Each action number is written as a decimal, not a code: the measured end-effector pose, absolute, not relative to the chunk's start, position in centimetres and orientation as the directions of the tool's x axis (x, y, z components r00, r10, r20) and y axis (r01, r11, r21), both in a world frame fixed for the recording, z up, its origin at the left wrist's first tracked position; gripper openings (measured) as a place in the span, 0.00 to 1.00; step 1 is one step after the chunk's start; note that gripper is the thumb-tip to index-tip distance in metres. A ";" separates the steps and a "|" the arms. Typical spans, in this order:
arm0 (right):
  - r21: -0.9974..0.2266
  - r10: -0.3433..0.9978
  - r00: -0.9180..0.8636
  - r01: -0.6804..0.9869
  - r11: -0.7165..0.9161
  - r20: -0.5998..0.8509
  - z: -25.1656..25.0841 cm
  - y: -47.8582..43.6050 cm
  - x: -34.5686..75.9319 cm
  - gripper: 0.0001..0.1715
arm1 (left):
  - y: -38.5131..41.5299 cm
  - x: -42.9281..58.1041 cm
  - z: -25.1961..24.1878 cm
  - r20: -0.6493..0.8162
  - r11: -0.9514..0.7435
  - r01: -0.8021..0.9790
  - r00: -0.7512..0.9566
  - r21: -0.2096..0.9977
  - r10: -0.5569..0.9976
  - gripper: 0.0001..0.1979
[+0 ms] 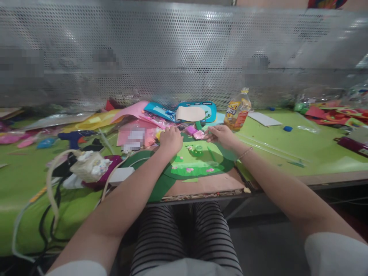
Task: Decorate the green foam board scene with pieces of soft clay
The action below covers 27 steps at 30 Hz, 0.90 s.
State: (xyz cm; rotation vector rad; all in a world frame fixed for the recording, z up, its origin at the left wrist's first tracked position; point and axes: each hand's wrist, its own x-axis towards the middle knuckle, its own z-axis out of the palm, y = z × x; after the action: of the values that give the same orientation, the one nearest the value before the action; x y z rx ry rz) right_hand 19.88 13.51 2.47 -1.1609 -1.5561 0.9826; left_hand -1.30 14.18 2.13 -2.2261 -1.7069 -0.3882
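A green craft board (198,155) lies in front of me, with a green coil (197,150), a thin green strip (212,153) and small pink flowers (189,170) on it. At its upper left, my left hand (171,140) is turned down with curled fingers beside a small yellow piece (158,135); its fingertips are mostly hidden. Across the board, my right hand (220,136) has its fingers drawn together next to a light pink piece (199,134). Whether something small is in that pinch cannot be made out. A magenta piece (191,130) lies between the hands.
A snack-labelled plastic bottle (238,110) stands behind my right hand. Blue and pink craft sheets (132,112) pile up behind the board. Left are a dark blue glue gun (74,138), a whitish block (89,167) and cables (49,191). A perforated metal screen (172,57) closes the back.
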 end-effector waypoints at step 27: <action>0.232 0.939 -0.338 0.920 0.316 0.060 1.4 11.3 19.9 0.16 | 7.5 5.6 -0.7 0.283 -0.673 0.725 0.682 -0.144 0.674 0.24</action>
State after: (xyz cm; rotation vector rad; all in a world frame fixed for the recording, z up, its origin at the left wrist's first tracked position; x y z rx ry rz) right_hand 19.89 11.28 1.42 -1.8530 -2.6168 -0.3651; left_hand 5.63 7.48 -0.73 -2.6510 -1.1226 -0.3017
